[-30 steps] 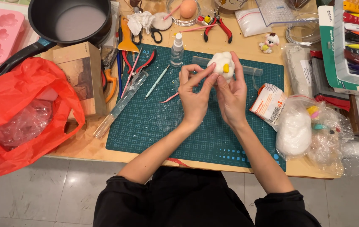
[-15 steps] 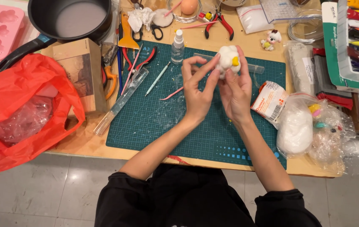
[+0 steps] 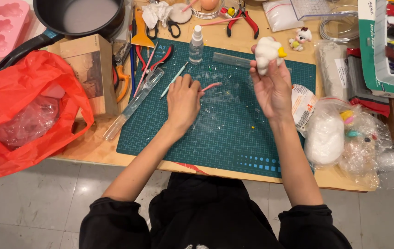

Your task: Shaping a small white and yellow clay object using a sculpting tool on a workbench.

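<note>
My right hand holds the white clay figure with its yellow bit, fingers closed around it, lifted in the upper middle-right of the frame above the green cutting mat. A moment ago both hands worked on it together. Now my left hand has come down to the mat's middle and pinches the pink tool, so I judge the shaping pauses for a tool.

White clay figure (yellow beak) in right hand
</note>
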